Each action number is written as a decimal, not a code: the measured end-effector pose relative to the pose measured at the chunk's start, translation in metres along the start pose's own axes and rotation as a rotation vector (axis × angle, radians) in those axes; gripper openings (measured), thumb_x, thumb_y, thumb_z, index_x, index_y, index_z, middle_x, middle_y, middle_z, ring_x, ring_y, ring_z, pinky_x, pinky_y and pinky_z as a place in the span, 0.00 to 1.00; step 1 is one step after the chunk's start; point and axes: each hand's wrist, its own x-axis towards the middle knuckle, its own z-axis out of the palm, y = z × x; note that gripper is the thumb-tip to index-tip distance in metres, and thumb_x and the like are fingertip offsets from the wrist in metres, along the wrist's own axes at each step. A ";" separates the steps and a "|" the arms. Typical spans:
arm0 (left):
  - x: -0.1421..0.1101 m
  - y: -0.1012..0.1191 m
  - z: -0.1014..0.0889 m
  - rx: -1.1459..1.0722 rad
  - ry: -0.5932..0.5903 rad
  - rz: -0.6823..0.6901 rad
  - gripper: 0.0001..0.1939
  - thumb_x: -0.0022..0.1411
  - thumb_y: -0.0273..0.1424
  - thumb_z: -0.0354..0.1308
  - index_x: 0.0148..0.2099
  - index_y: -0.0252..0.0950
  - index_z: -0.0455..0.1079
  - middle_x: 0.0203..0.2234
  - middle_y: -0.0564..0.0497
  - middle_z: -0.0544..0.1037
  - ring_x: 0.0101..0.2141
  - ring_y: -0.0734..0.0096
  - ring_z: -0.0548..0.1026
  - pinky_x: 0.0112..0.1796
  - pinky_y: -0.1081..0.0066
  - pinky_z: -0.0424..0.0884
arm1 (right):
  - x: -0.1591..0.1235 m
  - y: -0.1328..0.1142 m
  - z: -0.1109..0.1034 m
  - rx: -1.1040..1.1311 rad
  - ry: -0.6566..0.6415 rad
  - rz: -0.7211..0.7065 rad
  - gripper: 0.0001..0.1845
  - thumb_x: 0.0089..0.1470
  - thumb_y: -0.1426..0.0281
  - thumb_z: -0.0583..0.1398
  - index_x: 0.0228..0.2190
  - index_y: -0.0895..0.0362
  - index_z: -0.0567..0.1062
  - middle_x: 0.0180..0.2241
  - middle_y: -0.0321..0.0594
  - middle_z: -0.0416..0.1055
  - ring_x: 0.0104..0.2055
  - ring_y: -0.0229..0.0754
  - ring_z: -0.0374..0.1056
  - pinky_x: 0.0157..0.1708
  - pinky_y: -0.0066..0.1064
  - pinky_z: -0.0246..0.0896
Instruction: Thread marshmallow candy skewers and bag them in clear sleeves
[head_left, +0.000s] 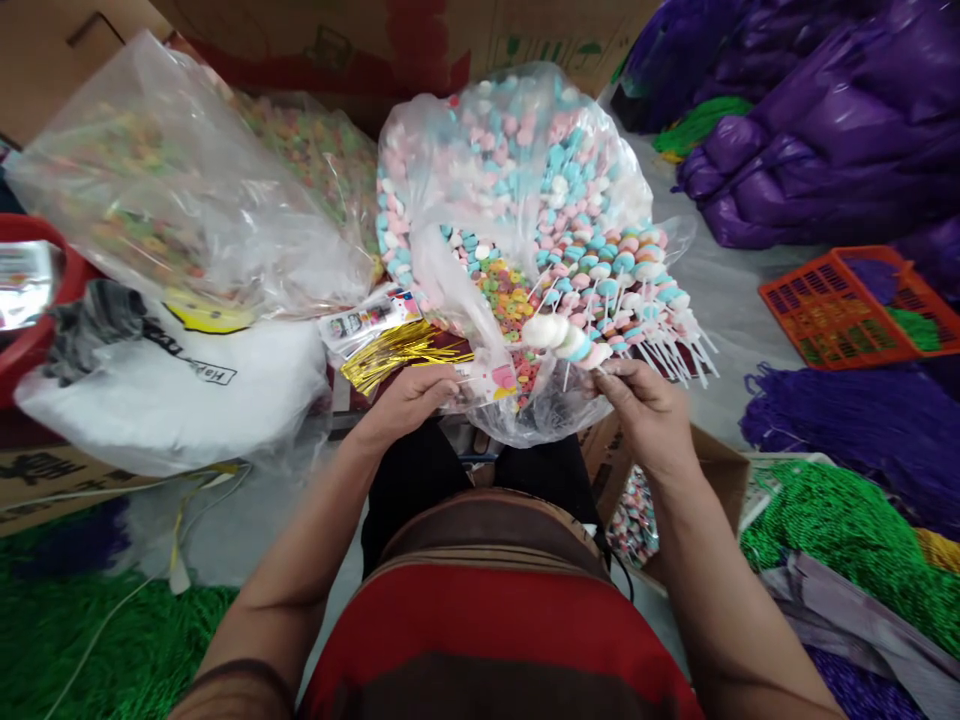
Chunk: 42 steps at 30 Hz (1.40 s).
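My right hand (646, 408) pinches the stick of a candy skewer (564, 338) threaded with white, blue and pink pieces, tilted toward the left. My left hand (420, 398) is closed on the edge of a small printed plastic bag (491, 382). Beyond the right hand lies a heap of similar candy skewers (600, 285), their white sticks pointing toward me. Ring-shaped coloured candies (506, 300) lie in an opened clear bag between the hands. Gold twist ties (397, 350) and a stack of printed bags (367, 320) are just past my left hand.
A large clear bag of pastel candies (517, 140) stands ahead, with a bag of ring candies (150, 190) at left. A white bag (187, 390) and red tub (71, 270) sit nearer. An orange basket (817, 310) and green netting (840, 520) lie right; an open carton (724, 470) stands below.
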 end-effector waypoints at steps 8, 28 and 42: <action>0.009 0.004 0.027 0.080 0.180 -0.034 0.35 0.62 0.65 0.52 0.29 0.37 0.75 0.22 0.52 0.72 0.24 0.71 0.67 0.26 0.72 0.66 | -0.001 -0.015 0.063 0.208 -0.001 0.048 0.15 0.62 0.51 0.63 0.39 0.49 0.75 0.37 0.37 0.82 0.35 0.43 0.76 0.39 0.37 0.74; 0.005 -0.010 0.020 0.154 0.134 0.070 0.33 0.68 0.60 0.48 0.31 0.36 0.75 0.25 0.50 0.76 0.26 0.71 0.71 0.28 0.73 0.65 | 0.001 -0.009 0.070 0.126 0.026 -0.030 0.10 0.66 0.55 0.59 0.39 0.48 0.73 0.36 0.37 0.80 0.45 0.47 0.77 0.53 0.42 0.71; 0.012 -0.022 0.020 0.641 0.144 0.213 0.34 0.76 0.53 0.37 0.36 0.37 0.76 0.30 0.47 0.80 0.34 0.65 0.75 0.38 0.68 0.63 | -0.003 -0.007 0.073 0.112 -0.144 0.110 0.20 0.60 0.47 0.63 0.34 0.51 0.75 0.39 0.38 0.79 0.45 0.47 0.74 0.51 0.40 0.69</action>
